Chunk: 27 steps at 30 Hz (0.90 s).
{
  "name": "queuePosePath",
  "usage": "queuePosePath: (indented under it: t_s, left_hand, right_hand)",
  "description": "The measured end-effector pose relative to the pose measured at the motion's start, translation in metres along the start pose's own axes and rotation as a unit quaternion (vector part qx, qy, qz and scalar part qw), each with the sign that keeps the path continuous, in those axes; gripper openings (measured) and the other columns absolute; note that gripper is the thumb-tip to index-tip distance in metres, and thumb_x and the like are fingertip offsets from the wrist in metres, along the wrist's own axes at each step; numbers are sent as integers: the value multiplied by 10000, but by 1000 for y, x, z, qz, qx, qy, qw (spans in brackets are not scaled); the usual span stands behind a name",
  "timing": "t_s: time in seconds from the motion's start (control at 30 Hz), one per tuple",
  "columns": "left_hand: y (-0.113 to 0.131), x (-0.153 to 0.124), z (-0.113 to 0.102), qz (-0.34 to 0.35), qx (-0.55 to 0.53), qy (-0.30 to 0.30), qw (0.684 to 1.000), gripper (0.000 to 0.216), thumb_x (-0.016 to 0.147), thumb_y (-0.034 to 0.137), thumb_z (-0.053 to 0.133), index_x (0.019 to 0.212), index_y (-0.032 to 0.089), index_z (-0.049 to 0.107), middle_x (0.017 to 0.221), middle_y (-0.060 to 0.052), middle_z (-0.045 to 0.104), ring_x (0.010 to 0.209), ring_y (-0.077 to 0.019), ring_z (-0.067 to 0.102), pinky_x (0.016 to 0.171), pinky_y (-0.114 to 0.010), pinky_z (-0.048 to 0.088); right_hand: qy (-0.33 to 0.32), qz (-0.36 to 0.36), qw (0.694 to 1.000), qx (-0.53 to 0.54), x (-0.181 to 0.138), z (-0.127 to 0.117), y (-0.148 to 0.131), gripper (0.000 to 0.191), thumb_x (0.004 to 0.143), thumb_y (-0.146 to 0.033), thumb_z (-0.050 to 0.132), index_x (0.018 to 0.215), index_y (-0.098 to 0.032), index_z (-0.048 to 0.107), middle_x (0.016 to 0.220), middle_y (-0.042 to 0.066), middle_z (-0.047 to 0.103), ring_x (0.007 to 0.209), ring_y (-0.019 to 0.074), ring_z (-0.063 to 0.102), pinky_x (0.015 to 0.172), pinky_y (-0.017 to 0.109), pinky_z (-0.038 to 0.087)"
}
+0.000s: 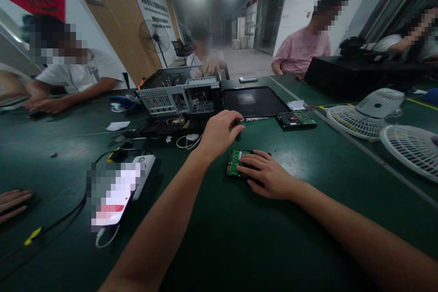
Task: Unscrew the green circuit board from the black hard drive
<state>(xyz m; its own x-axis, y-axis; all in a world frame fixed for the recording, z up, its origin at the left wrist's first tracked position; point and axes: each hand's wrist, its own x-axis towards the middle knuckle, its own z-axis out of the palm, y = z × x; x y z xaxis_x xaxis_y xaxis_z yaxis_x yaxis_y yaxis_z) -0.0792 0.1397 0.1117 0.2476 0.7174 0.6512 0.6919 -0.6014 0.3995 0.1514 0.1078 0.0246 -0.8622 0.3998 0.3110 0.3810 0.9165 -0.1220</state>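
A hard drive [235, 162] lies on the table with its green circuit board facing up. My right hand [270, 175] rests across its right part, fingers spread, covering much of the board. Just above the drive's far edge is my left hand [224, 128], its thumb and fingers pinched round the dark handle of a screwdriver [237, 123]. A thin shaft seems to point down toward the drive; its tip is hard to make out. Behind that hand a slim silver tool [258, 119] lies on the table. A second hard drive [296, 120] sits farther to the right.
An opened computer case [181, 98] stands beyond my left hand, with a black side panel [255, 100] beside it. At left lie a phone [118, 194], a white power bank [145, 171] and cables. White fans [367, 114] are on the right. Several people sit around the table.
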Motion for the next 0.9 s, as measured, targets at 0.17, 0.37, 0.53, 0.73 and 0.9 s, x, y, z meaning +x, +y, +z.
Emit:
queuePosePath:
  t_s: [0.17, 0.37, 0.53, 0.73, 0.9]
  left_hand:
    - [-5, -1, -3, -3, 1, -3, 1000, 112, 896, 195, 726, 996, 197, 675, 994, -27, 691, 834, -150, 671, 809, -293, 570]
    - [-7, 0, -7, 14, 87, -8, 996, 104, 921, 228, 707, 1024, 212, 707, 1040, -51, 684, 939, -195, 661, 853, -332, 543]
    - [-9, 1, -6, 26, 101, -12, 994, 116, 930, 187, 678, 1039, 211, 708, 1052, -53, 714, 961, -204, 676, 888, -350, 538]
    - [-10, 0, -2, 9, 41, -12, 999, 164, 905, 117, 659, 1035, 209, 700, 1078, -51, 753, 967, -202, 711, 903, -358, 566]
    - [-6, -1, 3, -21, -7, -5, 1000, 105, 887, 201, 734, 974, 199, 677, 1053, -51, 760, 917, -188, 720, 851, -336, 583]
  right_hand:
    - [-3, 0, 1000, 2, 0, -1, 1, 525, 967, -269, 534, 1491, -260, 516, 1531, 101, 518, 1420, 286, 463, 1218, 585, 255]
    - [1, 8, 1000, 5, -1, -1, 3, 536, 967, -249, 525, 1502, -271, 502, 1541, 93, 510, 1431, 293, 447, 1225, 609, 217]
    - [3, 15, 1000, 0, -1, 0, 3, 536, 966, -261, 530, 1501, -280, 503, 1526, 84, 529, 1426, 298, 437, 1221, 614, 214]
    - [-6, 20, 1000, -6, 0, -2, 1, 520, 974, -270, 524, 1493, -269, 514, 1519, 90, 535, 1409, 298, 444, 1208, 601, 246]
    - [-3, 23, 1000, -5, 0, -1, 1, 525, 974, -264, 527, 1498, -282, 508, 1522, 82, 533, 1413, 300, 443, 1207, 607, 244]
